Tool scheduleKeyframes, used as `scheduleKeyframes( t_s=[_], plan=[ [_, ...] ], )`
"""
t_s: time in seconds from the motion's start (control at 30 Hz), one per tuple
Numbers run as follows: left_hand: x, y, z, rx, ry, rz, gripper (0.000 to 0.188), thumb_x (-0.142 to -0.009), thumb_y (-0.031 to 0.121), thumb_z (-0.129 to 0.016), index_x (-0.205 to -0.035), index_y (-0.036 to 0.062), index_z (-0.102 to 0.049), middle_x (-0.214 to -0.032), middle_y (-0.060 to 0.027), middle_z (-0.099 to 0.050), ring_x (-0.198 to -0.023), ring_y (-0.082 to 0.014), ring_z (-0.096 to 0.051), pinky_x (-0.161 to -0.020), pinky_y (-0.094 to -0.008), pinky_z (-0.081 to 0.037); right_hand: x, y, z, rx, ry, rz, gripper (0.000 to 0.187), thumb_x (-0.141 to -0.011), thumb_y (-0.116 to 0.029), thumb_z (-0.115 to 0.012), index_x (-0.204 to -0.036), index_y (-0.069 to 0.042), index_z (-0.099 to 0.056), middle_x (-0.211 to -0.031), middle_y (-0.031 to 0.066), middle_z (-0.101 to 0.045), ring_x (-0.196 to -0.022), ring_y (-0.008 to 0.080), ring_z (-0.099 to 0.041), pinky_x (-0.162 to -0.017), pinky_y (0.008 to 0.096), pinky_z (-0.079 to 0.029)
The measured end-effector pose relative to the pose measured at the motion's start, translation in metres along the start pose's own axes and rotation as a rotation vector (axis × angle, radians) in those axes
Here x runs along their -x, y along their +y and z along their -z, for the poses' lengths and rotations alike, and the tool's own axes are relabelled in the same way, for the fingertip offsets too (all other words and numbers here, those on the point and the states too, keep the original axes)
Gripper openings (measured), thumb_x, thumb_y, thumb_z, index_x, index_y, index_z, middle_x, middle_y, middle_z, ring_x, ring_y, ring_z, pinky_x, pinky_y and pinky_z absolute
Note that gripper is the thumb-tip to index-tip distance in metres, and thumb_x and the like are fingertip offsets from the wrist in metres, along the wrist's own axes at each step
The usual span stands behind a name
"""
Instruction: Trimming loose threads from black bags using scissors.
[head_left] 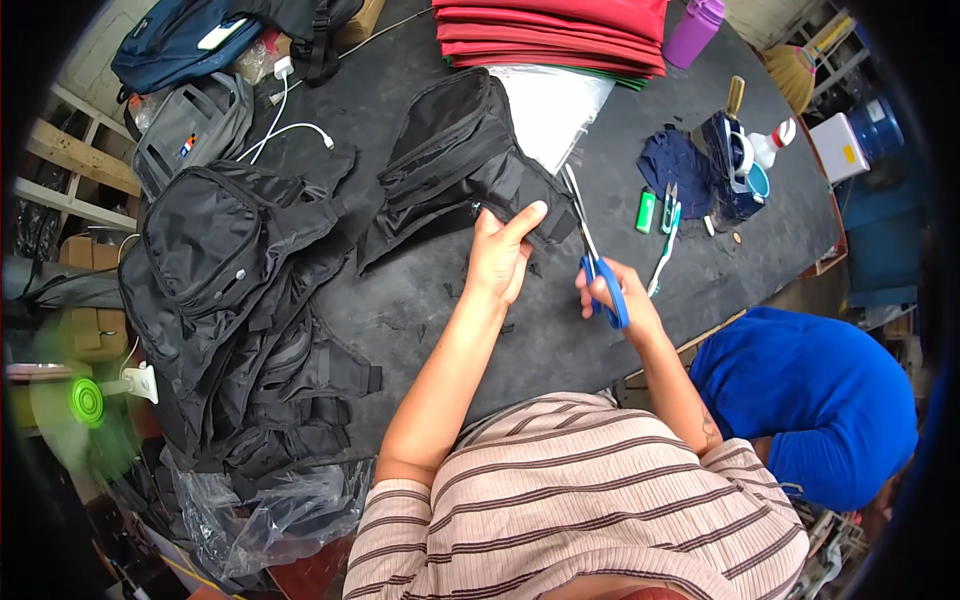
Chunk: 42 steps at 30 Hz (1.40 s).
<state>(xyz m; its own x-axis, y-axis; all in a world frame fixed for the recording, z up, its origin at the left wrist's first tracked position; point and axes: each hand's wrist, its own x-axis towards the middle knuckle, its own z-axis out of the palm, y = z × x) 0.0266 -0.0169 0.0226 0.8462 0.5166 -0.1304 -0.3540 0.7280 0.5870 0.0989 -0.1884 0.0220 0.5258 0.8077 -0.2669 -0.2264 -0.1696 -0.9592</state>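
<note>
My left hand (496,258) grips the lower right end of a black fabric waist bag (445,135), thumb on top. The bag lies tilted on the dark table. My right hand (634,298) has its fingers through the blue handles of a pair of scissors (607,290). The scissor blades point away from me and run beside the bag's right end, slightly apart; whether they touch the fabric I cannot tell. A white sheet (550,110) lies just behind the bag.
Black bags (205,235) are piled at the left. Folded red material (550,30) and a purple bottle (693,32) stand at the back. A green lighter (645,211), thread snips (670,205) and a toothbrush (664,262) lie right. A person in blue (810,400) bends beside the table.
</note>
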Motion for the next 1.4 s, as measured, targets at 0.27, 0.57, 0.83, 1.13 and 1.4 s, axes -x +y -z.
scheduleKeyframes(
  t_s=[0.27, 0.57, 0.83, 1.13, 1.4],
  plan=[
    [0.001, -0.001, -0.005, -0.079, 0.039, -0.074, 0.031, -0.08, 0.002, -0.061, -0.11, 0.0039, -0.052, -0.102, -0.0026, -0.059, -0.094, -0.0113, -0.055, -0.084, -0.0279, -0.043, 0.013, -0.008, 0.001, 0.038, -0.075, -0.031, 0.034, -0.075, -0.034, -0.069, -0.085, -0.005, -0.054, -0.069, -0.0013, -0.05, -0.062, 0.0077, -0.048, -0.057, 0.0227, -0.042],
    [0.002, -0.002, -0.003, -0.082, 0.054, -0.098, 0.027, -0.079, 0.001, -0.062, -0.105, 0.0016, -0.054, -0.101, -0.0039, -0.06, -0.091, -0.0108, -0.056, -0.082, -0.0263, -0.044, 0.007, -0.01, 0.005, 0.108, -0.102, -0.047, 0.033, -0.072, -0.032, -0.072, -0.082, -0.008, -0.052, -0.07, -0.0027, -0.049, -0.062, 0.0062, -0.045, -0.056, 0.0199, -0.034],
    [0.001, -0.005, -0.003, -0.098, 0.072, -0.123, 0.025, -0.079, 0.001, -0.062, -0.103, 0.0008, -0.055, -0.099, -0.0036, -0.061, -0.089, -0.0101, -0.056, -0.081, -0.0258, -0.044, 0.011, -0.011, -0.007, 0.171, -0.019, -0.042, 0.056, -0.067, -0.055, -0.071, -0.081, -0.003, -0.052, -0.063, 0.0006, -0.049, -0.055, 0.0088, -0.048, -0.052, 0.0219, -0.041],
    [0.002, -0.004, -0.003, -0.106, 0.069, -0.126, 0.023, -0.078, 0.001, -0.063, -0.101, 0.0009, -0.056, -0.098, -0.0039, -0.061, -0.088, -0.01, -0.057, -0.08, -0.0255, -0.044, 0.011, -0.012, -0.015, 0.109, 0.105, -0.082, 0.032, -0.078, -0.032, -0.069, -0.074, -0.004, -0.054, -0.056, -0.0011, -0.049, -0.046, 0.0064, -0.048, -0.043, 0.02, -0.04],
    [0.004, -0.002, -0.002, -0.084, 0.064, -0.11, 0.024, -0.078, 0.001, -0.062, -0.102, 0.001, -0.056, -0.098, -0.0037, -0.061, -0.089, -0.0106, -0.057, -0.082, -0.0264, -0.044, 0.014, -0.02, -0.023, 0.188, 0.175, -0.161, 0.033, -0.075, -0.031, -0.072, -0.069, -0.004, -0.054, -0.05, -0.0015, -0.049, -0.04, 0.0054, -0.046, -0.036, 0.0188, -0.036]
  ],
)
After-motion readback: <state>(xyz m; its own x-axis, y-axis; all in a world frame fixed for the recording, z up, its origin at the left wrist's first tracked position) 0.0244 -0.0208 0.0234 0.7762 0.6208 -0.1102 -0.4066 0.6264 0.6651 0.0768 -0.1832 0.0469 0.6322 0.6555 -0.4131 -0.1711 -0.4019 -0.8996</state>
